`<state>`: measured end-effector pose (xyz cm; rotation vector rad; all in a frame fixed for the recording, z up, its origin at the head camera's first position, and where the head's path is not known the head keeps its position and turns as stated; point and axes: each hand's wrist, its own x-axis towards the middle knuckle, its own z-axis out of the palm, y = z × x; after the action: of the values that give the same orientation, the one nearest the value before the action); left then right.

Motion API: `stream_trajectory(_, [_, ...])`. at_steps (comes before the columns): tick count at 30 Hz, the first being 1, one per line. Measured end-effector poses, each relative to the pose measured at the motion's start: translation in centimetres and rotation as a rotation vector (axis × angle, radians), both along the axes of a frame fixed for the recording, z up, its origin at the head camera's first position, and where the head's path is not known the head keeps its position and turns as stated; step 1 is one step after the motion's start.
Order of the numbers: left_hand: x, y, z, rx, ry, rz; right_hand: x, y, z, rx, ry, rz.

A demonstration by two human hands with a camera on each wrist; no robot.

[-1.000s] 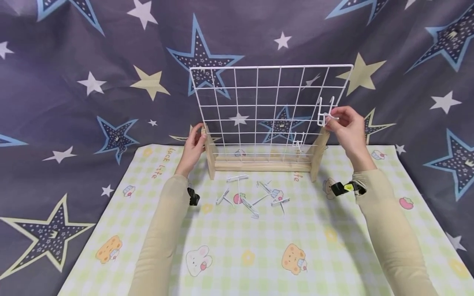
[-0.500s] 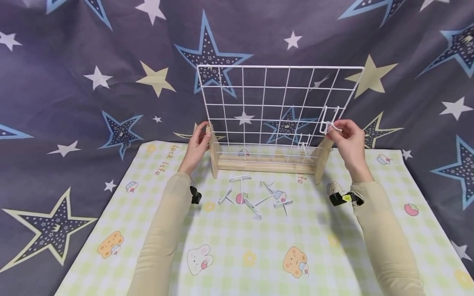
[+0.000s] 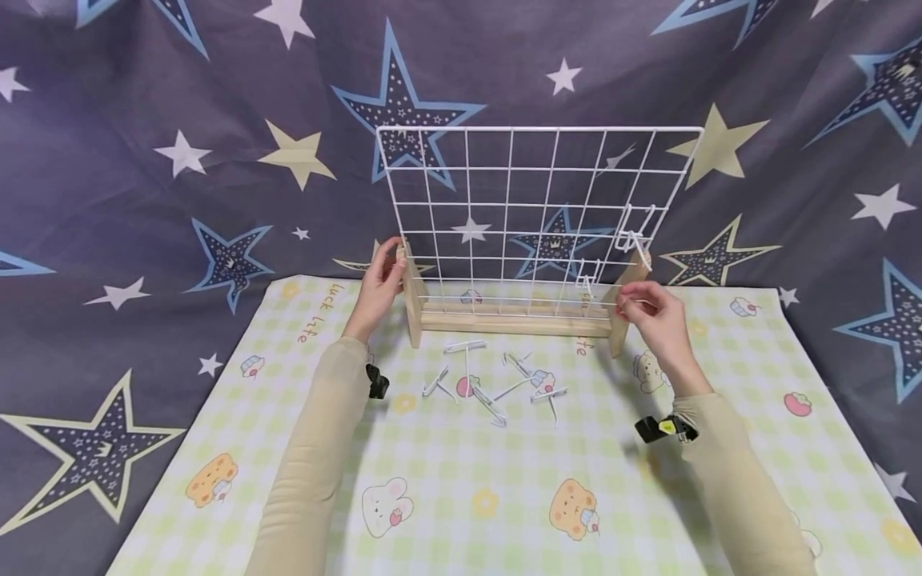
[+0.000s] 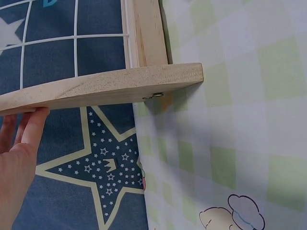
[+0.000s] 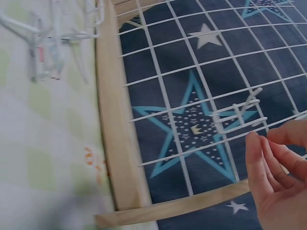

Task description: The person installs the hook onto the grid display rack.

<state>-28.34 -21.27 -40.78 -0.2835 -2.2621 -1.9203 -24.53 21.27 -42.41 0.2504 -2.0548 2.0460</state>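
Observation:
A white wire grid (image 3: 519, 184) stands upright in a wooden stand (image 3: 515, 324). My left hand (image 3: 378, 284) holds the upper end of the left wooden side piece (image 4: 115, 86), its fingers against the outer face in the left wrist view. My right hand (image 3: 659, 324) is beside the right side piece (image 3: 627, 300), fingers loosely curled, holding nothing. Above it, a white wire hook (image 3: 631, 238) hangs near the grid's right edge, its prong slanting down to the right. A smaller-looking hook (image 3: 587, 280) hangs lower on the grid.
Several loose white hooks (image 3: 493, 400) lie on the checked tablecloth (image 3: 425, 464) in front of the stand. A dark star-patterned cloth (image 3: 238, 96) hangs close behind the grid.
My right hand has let go of the upper hook and moved down beside the right side piece. The hook stays on the grid, lower than a second ago. My left hand keeps its hold.

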Motion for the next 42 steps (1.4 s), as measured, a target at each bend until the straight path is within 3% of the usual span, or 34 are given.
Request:
stream_trajectory(9, [0.2,0.1,0.1,-0.008,-0.002,0.007,0.8,-0.1,-1.7,0.100,-0.065,0.012])
stream_trajectory(22, [0.0,0.1,0.0,-0.004,0.003,0.004,2.1,-0.9,-4.1,0.093,-0.112,0.073])
stream_trajectory(37, [0.0,0.0,-0.1,0.001,-0.009,0.007,3.1,-2.1,-7.1,0.290,-0.178,0.154])
stream_trajectory(42, [0.1,-0.1,0.0,-0.006,-0.007,0.000,3.5,-2.7,-7.7,0.309,-0.180,0.189])
